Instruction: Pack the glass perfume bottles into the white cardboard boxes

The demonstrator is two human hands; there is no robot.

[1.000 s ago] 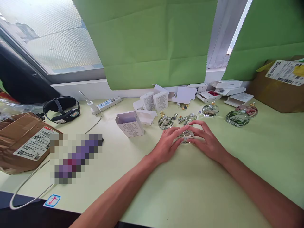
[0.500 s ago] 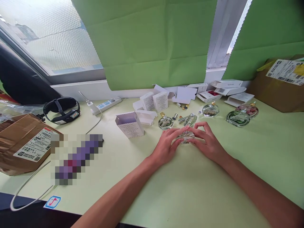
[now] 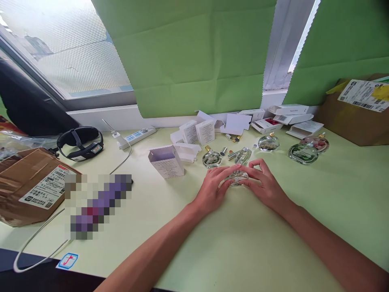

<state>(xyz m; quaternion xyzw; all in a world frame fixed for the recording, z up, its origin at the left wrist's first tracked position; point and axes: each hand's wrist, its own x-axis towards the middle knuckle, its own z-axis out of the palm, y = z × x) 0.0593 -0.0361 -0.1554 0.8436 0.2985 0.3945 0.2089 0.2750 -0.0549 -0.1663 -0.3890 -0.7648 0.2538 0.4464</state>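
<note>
A clear glass perfume bottle (image 3: 237,177) is on the table between my two hands. My left hand (image 3: 215,186) grips its left side, with the thumb low at the front and the fingers over the top. From the right, my right hand (image 3: 263,183) holds the same bottle, its index finger bent up. The fingertips hide much of the bottle's neck. Just behind it is another glass bottle (image 3: 242,156), which seems to lie tilted. A round bottle with a gold neck (image 3: 212,158) stands to the left, near a small silver cap (image 3: 224,151).
An open white box (image 3: 167,164) stands left of the bottles, with several more boxes (image 3: 205,132) behind. More bottles, one with green liquid (image 3: 303,153), are at the right. A cardboard carton (image 3: 355,117), a headset (image 3: 80,144), a power strip (image 3: 138,136) and a parcel (image 3: 33,186) surround them.
Both hands stay on the same perfume bottle with almost no movement. The whole view has shifted slightly.
</note>
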